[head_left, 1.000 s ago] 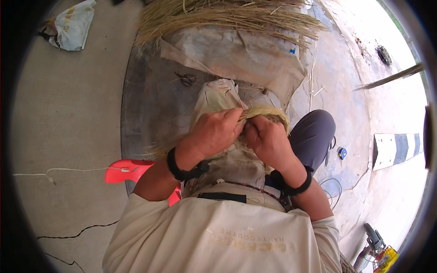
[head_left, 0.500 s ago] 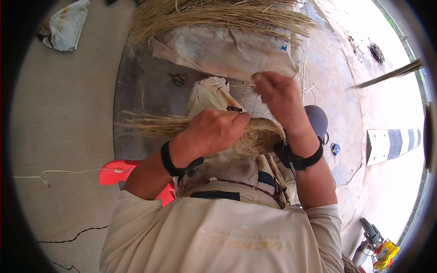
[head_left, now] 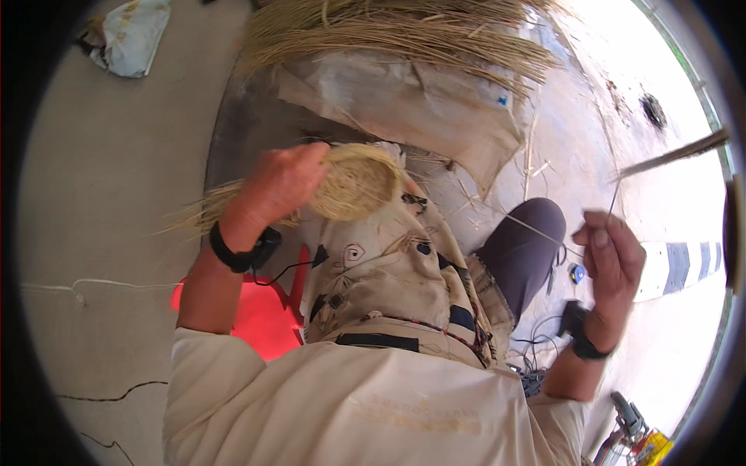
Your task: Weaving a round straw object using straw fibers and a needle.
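Note:
A round, partly woven straw basket hangs over my patterned cloth-covered lap, its loose stalks trailing off to the left. My left hand is closed on its left rim. Out to the right, my right hand pinches a thin straw strand, which runs back toward the basket. My dark-trousered right knee sits between that hand and the lap.
A pile of dry stalks lies on a pale sheet ahead. Scissors, a blue tape measure, cables, a red plastic seat, a white bag, a striped barrier and a long stalk bundle are around me.
My left hand has moved up and left with the basket, uncovering the lap cloth. My right hand has left the basket and swung far out to the right with the strand.

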`<state>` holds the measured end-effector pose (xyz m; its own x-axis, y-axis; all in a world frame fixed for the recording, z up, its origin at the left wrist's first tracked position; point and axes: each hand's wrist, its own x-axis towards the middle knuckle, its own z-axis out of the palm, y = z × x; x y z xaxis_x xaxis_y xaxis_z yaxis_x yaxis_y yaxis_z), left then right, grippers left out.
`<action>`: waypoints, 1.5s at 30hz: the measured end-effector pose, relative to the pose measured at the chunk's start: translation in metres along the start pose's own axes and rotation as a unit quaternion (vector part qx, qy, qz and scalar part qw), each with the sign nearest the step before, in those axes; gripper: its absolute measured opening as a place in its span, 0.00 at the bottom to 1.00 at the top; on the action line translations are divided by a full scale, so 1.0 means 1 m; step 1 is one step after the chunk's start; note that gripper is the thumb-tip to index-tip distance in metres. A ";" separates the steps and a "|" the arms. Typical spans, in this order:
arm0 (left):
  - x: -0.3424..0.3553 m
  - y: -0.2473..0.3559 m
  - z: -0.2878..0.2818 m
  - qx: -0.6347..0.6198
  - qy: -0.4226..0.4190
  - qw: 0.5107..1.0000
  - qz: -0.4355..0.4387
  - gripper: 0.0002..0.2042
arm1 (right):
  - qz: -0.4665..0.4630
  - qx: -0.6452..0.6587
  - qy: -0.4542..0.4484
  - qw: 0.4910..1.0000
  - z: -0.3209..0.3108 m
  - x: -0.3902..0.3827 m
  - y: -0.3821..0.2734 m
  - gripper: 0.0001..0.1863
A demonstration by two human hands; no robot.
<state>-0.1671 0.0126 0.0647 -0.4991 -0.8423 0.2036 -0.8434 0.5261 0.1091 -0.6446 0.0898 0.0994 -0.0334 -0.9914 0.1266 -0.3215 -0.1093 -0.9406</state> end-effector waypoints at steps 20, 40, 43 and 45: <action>-0.001 0.049 -0.014 -0.118 -0.152 0.981 0.018 0.21 | -0.080 -0.162 -0.018 0.983 -0.017 0.002 0.120 0.20; 0.024 0.105 0.064 -0.267 -0.071 0.955 0.111 0.19 | 0.240 0.616 -0.143 0.737 0.124 0.030 0.095 0.22; 0.022 0.108 0.061 -0.232 -0.109 0.960 0.114 0.19 | 0.284 0.646 -0.122 0.698 0.129 0.045 0.097 0.18; 0.021 0.107 0.059 -0.199 -0.136 0.964 0.112 0.20 | 0.330 0.560 -0.105 0.753 0.124 0.047 0.098 0.17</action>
<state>-0.2793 0.0441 0.0230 -0.7389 -0.6738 0.0077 -0.5925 0.6551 0.4688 -0.5602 0.0235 -0.0263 0.3524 -0.8334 -0.4258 0.7030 0.5361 -0.4674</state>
